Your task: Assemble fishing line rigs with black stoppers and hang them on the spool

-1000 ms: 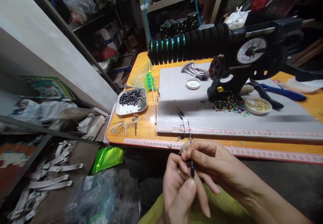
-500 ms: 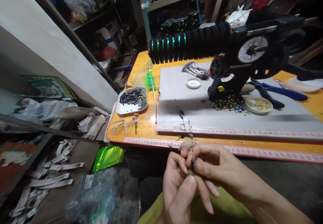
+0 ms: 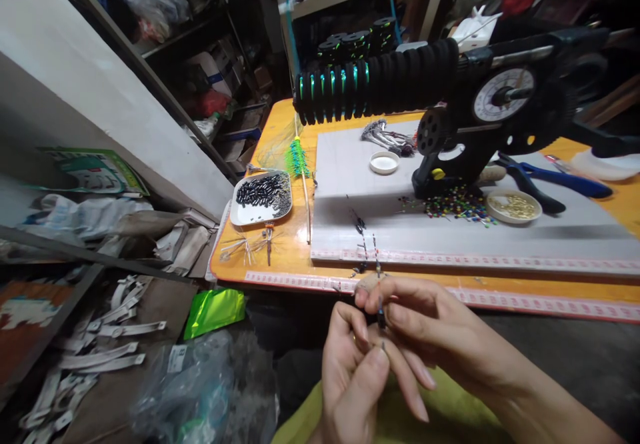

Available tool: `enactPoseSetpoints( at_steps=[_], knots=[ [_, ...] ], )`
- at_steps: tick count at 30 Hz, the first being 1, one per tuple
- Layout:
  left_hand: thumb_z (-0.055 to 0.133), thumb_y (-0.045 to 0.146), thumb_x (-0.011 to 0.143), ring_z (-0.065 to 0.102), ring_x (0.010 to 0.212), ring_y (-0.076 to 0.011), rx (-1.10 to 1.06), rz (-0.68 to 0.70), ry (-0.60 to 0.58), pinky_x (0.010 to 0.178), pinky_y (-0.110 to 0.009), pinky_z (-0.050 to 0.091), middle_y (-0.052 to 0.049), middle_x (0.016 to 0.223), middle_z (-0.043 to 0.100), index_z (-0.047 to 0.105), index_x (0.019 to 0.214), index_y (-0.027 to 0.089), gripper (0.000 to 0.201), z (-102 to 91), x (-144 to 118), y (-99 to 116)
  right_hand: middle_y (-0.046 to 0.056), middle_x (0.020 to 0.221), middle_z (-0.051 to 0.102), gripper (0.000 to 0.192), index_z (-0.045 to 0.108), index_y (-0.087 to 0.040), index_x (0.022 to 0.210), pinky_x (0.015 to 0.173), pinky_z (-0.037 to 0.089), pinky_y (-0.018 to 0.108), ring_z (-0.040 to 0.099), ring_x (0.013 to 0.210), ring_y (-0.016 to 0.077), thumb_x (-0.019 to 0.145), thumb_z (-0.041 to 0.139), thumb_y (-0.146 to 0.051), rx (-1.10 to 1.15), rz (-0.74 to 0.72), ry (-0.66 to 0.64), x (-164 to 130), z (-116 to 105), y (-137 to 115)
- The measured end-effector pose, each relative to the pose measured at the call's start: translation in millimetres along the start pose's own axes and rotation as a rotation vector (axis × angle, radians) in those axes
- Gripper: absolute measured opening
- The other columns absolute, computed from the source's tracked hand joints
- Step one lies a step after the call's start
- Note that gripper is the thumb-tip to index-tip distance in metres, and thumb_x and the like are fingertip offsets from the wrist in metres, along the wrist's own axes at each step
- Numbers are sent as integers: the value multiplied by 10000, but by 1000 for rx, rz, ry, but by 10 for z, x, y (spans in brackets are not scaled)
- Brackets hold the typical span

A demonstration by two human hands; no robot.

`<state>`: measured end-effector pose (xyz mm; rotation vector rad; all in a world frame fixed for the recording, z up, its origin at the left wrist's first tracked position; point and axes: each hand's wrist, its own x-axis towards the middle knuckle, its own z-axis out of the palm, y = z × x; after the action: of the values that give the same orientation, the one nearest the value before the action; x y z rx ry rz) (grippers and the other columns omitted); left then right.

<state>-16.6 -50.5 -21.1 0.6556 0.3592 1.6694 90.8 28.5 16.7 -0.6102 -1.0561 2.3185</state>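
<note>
Left hand [image 3: 350,371]: pinching the lower end of a thin line between thumb and forefinger.
Right hand [image 3: 425,327]: gripping a small dark sleeve [image 3: 381,312], below the orange worktop [image 3: 500,297] edge.
Advice: keeping both pinches close, line taut, sliding slowly.

Both hands are held low and together; left hand [image 3: 353,371] pinched below, right hand [image 3: 425,327] pinched above.
</note>
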Motion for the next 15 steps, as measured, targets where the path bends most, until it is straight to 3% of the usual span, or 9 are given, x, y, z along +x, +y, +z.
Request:
enactPoseSetpoints(
  at_steps=[6, 15],
  knots=[
    [468, 221, 1016, 637, 609, -121, 2, -14, 5, 676, -217, 446, 65, 518, 564, 424, 987, 215, 53, -16, -16, -29, 33, 972, 707, 215, 667, -162, 875, 361, 391, 93, 598, 402, 17, 892, 752, -359, 70, -33, 9, 19, 45, -14],
    [458, 222, 1013, 617, 590, -126, -2, 3, -11, 700, -244, 461, 63, 505, 559, 424, 978, 219, 49, -13, -25, -47, 42, 830, 748, 178, 688, -163, 920, 359, 375, 89, 616, 400, 40, 915, 734, -335, 108, -11, -31, 22, 7, 68]
  ],
)
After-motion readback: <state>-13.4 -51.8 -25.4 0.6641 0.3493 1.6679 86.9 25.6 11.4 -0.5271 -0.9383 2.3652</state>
